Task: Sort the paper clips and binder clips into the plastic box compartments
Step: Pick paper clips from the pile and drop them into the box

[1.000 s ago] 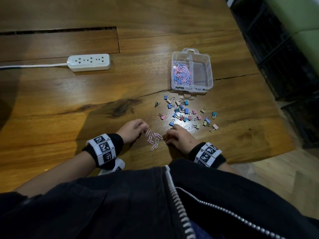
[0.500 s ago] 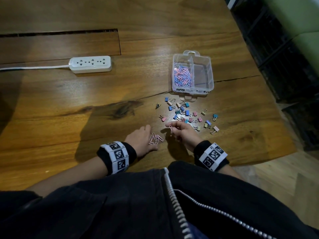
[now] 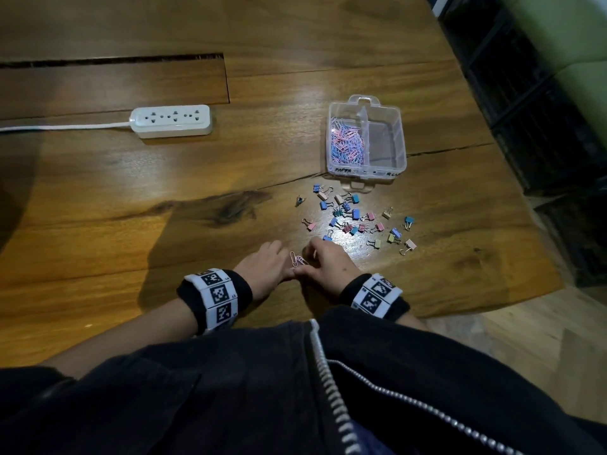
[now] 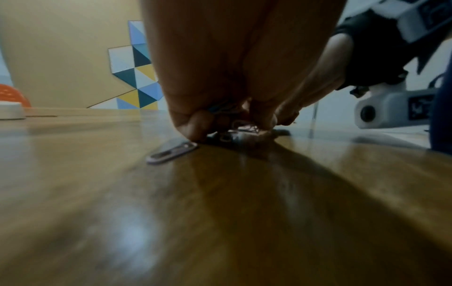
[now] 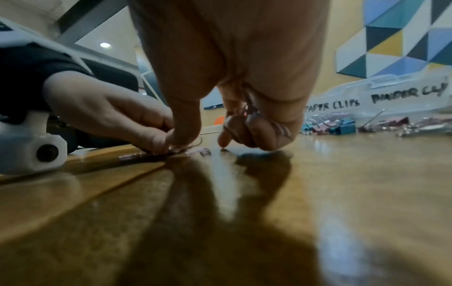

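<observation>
My two hands meet near the table's front edge over a few pink paper clips (image 3: 297,259). The left hand (image 3: 277,261) has its fingers curled down, pinching clips against the wood; one pink clip (image 4: 171,152) lies just beside its fingertips (image 4: 195,125). The right hand (image 3: 312,261) keeps pink paper clips (image 5: 247,114) tucked in its curled fingers, and its thumb (image 5: 183,123) touches the clips under the left hand. The clear plastic box (image 3: 402,149) stands further back: paper clips (image 3: 346,144) fill its left compartment, and the right compartment (image 3: 384,139) is bare. Several coloured binder clips (image 3: 354,218) lie scattered before it.
A white power strip (image 3: 170,120) with its cable lies at the back left. The wooden table (image 3: 164,198) ends close on the right, with dark shelving (image 3: 542,110) beyond. My dark zipped jacket (image 3: 295,389) hangs over the near edge.
The hands have drawn together. The right hand lifted a clip, then came back down beside the left. Fewer loose paper clips lie between them.
</observation>
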The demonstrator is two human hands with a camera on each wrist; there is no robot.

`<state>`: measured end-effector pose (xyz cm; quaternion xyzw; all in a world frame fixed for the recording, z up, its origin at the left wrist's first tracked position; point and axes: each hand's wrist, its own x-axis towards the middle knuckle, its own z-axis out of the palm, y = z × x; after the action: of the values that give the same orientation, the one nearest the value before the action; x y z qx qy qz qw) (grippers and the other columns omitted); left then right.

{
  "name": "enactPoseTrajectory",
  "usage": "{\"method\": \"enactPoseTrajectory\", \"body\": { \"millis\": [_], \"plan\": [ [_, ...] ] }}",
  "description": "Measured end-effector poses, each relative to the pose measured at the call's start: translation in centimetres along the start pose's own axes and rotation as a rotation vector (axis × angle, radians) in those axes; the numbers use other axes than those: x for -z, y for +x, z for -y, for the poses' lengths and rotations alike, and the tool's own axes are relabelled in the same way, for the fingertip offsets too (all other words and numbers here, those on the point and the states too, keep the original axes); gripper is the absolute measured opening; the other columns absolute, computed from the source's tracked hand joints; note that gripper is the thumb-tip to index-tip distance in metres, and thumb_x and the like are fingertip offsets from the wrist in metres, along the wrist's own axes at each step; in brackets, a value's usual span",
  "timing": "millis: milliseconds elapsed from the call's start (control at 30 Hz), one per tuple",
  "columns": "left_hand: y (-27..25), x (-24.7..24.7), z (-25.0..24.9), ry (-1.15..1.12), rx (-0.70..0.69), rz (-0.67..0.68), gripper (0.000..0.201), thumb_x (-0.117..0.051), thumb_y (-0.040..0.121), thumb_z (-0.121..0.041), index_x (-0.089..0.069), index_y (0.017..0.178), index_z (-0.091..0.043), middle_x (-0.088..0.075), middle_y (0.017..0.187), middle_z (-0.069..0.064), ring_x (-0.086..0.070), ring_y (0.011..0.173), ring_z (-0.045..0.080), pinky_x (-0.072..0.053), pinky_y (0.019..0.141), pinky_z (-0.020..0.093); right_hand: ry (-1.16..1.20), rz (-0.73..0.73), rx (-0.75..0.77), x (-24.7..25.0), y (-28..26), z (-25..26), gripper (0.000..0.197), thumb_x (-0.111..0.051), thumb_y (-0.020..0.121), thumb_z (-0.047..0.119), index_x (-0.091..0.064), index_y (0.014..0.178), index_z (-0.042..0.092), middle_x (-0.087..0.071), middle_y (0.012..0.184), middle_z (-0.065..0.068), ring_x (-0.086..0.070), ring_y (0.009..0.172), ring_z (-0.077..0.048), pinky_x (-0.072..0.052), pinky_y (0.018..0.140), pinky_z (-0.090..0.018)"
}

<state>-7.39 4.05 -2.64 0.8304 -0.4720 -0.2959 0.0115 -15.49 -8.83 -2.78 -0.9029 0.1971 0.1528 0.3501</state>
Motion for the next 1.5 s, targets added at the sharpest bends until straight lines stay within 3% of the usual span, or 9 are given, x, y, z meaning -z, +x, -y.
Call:
{"method": "enactPoseTrajectory", "body": {
  "millis": [200,367,600,733,833,933,1133,1333,1500],
  "plan": [
    [0.0,1.6,2.4,-0.558,0.104,-0.071,0.022,-0.046,0.094,-0.027,-0.038,0.073,-0.025,-0.051,0.083,-0.003,-0.047,0.08,0.015,-0.034,0.062,0.015,-0.085,0.037,0.056,0.0,0.0,0.3,0.016,-0.054,0.087,0.022,-0.053,0.098,0.011,-0.046,0.092,0.0,-0.048,0.095,-0.021,-0.043,0.089,-0.035],
    [0.0,3.1,3.8,-0.851,0.187,-0.043,0.013,-0.042,0.096,-0.023,-0.054,0.101,-0.02,-0.053,0.092,-0.005,-0.05,0.076,0.012,-0.039,0.057,0.014,-0.138,0.097,-0.003,0.2,0.1,0.7,0.017,-0.05,0.089,0.024,-0.052,0.099,0.01,-0.039,0.093,0.003,-0.041,0.091,-0.014,-0.038,0.088,-0.03],
    [-0.2,3.5,4.2,-1.67,0.368,0.043,0.031,-0.03,0.096,-0.013,-0.043,0.068,-0.01,-0.044,0.066,0.005,-0.047,0.041,0.008,-0.035,0.034,0.017,0.407,0.098,-0.146,1.8,-0.1,-0.1,0.023,-0.054,0.088,0.016,-0.044,0.068,0.02,-0.048,0.071,0.007,-0.047,0.066,-0.004,-0.038,0.057,-0.014],
    [-0.6,3.4,3.9,-1.317,0.347,0.072,0.028,-0.029,0.094,-0.003,-0.052,0.08,-0.01,-0.049,0.068,0.003,-0.044,0.04,0.004,-0.033,0.036,0.015,0.897,0.186,-0.189,2.6,-0.1,-0.6,0.018,-0.051,0.086,-0.001,-0.049,0.075,0.014,-0.055,0.065,0.003,-0.052,0.058,-0.007,-0.041,0.055,-0.017],
    [-1.4,2.8,4.1,-0.638,0.238,0.067,0.025,-0.032,0.099,-0.019,-0.055,0.098,-0.012,-0.056,0.092,0.003,-0.054,0.077,0.014,-0.041,0.063,0.022,1.03,0.232,-0.224,3.0,-0.2,-0.6,0.025,-0.042,0.088,-0.007,-0.054,0.089,0.015,-0.053,0.065,0.001,-0.048,0.056,-0.007,-0.038,0.048,-0.014],
    [-2.4,2.1,5.0,-0.163,0.194,0.076,0.019,-0.046,0.093,-0.037,-0.05,0.098,-0.019,-0.048,0.099,-0.001,-0.053,0.097,0.02,-0.042,0.08,0.03,0.673,0.168,-0.218,2.5,-0.2,0.3,0.019,-0.041,0.092,0.004,-0.058,0.088,0.011,-0.051,0.073,0.003,-0.044,0.064,-0.007,-0.037,0.057,-0.016],
    [-2.9,0.9,5.2,-0.022,0.181,0.045,0.025,-0.048,0.092,-0.034,-0.052,0.105,-0.013,-0.05,0.106,0.004,-0.052,0.101,0.022,-0.042,0.081,0.032,0.055,-0.009,-0.088,0.5,0.4,1.1,0.018,-0.055,0.087,0.017,-0.058,0.1,0.005,-0.056,0.102,-0.005,-0.052,0.094,-0.017,-0.042,0.081,-0.023],
    [-2.5,0.6,4.2,-0.227,0.161,-0.004,0.02,-0.042,0.095,-0.028,-0.043,0.077,-0.019,-0.046,0.085,-0.001,-0.047,0.081,0.018,-0.038,0.067,0.027,-0.128,0.104,-0.052,-0.3,0.3,1.3,0.021,-0.048,0.09,0.016,-0.049,0.109,0.005,-0.048,0.116,-0.009,-0.047,0.1,-0.018,-0.039,0.087,-0.027],
    [-1.8,1.7,3.7,-1.265,0.359,-0.093,0.027,-0.039,0.091,-0.003,-0.043,0.065,-0.01,-0.045,0.061,0.008,-0.044,0.036,0.008,-0.033,0.036,0.017,0.279,0.086,-0.158,1.0,-0.5,0.6,0.016,-0.051,0.089,0.014,-0.045,0.074,0.018,-0.05,0.08,0.005,-0.045,0.071,-0.005,-0.037,0.066,-0.019]
  ]
}}
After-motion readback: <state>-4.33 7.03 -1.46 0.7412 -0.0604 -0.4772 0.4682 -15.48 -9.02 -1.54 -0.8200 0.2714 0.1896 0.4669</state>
